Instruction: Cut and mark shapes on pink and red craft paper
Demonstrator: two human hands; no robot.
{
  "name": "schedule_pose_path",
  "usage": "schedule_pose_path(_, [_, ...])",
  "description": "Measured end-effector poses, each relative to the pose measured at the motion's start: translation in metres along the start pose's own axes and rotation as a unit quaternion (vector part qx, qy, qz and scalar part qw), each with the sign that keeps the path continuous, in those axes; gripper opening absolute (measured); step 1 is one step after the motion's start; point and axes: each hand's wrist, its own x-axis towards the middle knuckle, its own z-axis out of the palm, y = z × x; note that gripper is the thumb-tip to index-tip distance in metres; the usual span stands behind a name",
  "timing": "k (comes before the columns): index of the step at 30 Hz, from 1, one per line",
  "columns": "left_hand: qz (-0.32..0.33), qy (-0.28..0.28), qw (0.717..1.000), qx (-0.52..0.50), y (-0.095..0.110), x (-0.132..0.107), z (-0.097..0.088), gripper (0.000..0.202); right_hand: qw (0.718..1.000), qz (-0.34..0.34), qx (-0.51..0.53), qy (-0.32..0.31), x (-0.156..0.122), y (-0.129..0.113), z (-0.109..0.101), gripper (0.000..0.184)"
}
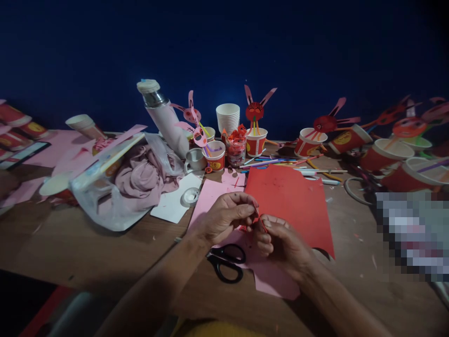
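My left hand (226,216) and my right hand (280,243) meet over the table's front middle, fingers pinched together on a small red paper piece (257,220) between them. The piece is mostly hidden by the fingers. Under the hands lie a pink paper sheet (270,278) and a large red paper sheet (291,201). Black-handled scissors (226,262) rest on the table just below my left wrist.
Red paper cups with paper rabbit figures (255,135) line the back. A tilted white flask (163,117), a stack of white cups (228,117), coloured sticks (277,163), a tape roll (191,195) and a plastic bag with pink cloth (126,182) crowd the wooden table (87,252).
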Motion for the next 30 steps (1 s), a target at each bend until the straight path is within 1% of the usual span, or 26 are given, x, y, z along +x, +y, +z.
schedule_pose_path(4, [0.014, 0.032, 0.999, 0.023, 0.001, 0.0, 0.002, 0.024, 0.998, -0.013, -0.059, 0.013, 0.002, 0.003, -0.002, 0.034])
schedule_pose_path(7, [0.036, 0.064, 0.996, 0.052, 0.003, 0.0, 0.003, 0.023, 0.988, -0.04, -0.145, 0.037, 0.006, 0.004, -0.005, 0.035])
schedule_pose_path(9, [0.062, 0.088, 0.991, 0.073, 0.005, 0.0, 0.002, 0.02, 0.971, -0.067, -0.224, 0.055, 0.008, 0.005, -0.007, 0.036])
schedule_pose_path(11, [0.092, 0.115, 0.985, 0.094, 0.007, 0.0, 0.0, 0.018, 0.94, -0.096, -0.32, 0.066, 0.008, 0.007, -0.007, 0.034])
schedule_pose_path(13, [0.118, 0.138, 0.977, 0.114, 0.009, -0.001, -0.001, 0.015, 0.893, -0.122, -0.429, 0.057, 0.006, 0.01, -0.003, 0.029])
schedule_pose_path(14, [0.128, 0.146, 0.973, 0.123, 0.01, -0.001, -0.002, 0.013, 0.863, -0.133, -0.485, 0.045, 0.004, 0.012, -0.001, 0.024])
schedule_pose_path(16, [0.143, 0.156, 0.967, 0.139, 0.011, -0.002, -0.003, 0.009, 0.792, -0.149, -0.591, 0.019, 0.001, 0.017, 0.007, 0.017])
schedule_pose_path(18, [0.155, 0.161, 0.963, 0.15, 0.012, -0.003, -0.003, 0.007, 0.716, -0.156, -0.68, -0.009, 0.0, 0.022, 0.014, 0.016])
schedule_pose_path(21, [0.163, 0.163, 0.96, 0.156, 0.014, -0.004, 0.0, 0.006, 0.611, -0.154, -0.774, -0.057, 0.001, 0.029, 0.024, 0.018])
schedule_pose_path(24, [0.164, 0.168, 0.961, 0.148, 0.017, -0.006, 0.003, 0.007, 0.524, -0.143, -0.835, -0.084, 0.006, 0.036, 0.032, 0.021])
schedule_pose_path(26, [0.164, 0.17, 0.962, 0.139, 0.02, -0.008, 0.005, 0.008, 0.481, -0.136, -0.861, -0.093, 0.009, 0.04, 0.036, 0.019])
schedule_pose_path(27, [0.164, 0.17, 0.962, 0.134, 0.021, -0.009, 0.006, 0.009, 0.466, -0.133, -0.869, -0.098, 0.01, 0.042, 0.038, 0.018])
schedule_pose_path(28, [0.163, 0.17, 0.963, 0.128, 0.023, -0.011, 0.006, 0.009, 0.454, -0.131, -0.875, -0.102, 0.01, 0.043, 0.04, 0.018])
schedule_pose_path(30, [0.161, 0.171, 0.965, 0.117, 0.025, -0.014, 0.006, 0.011, 0.443, -0.126, -0.881, -0.109, 0.009, 0.042, 0.041, 0.016])
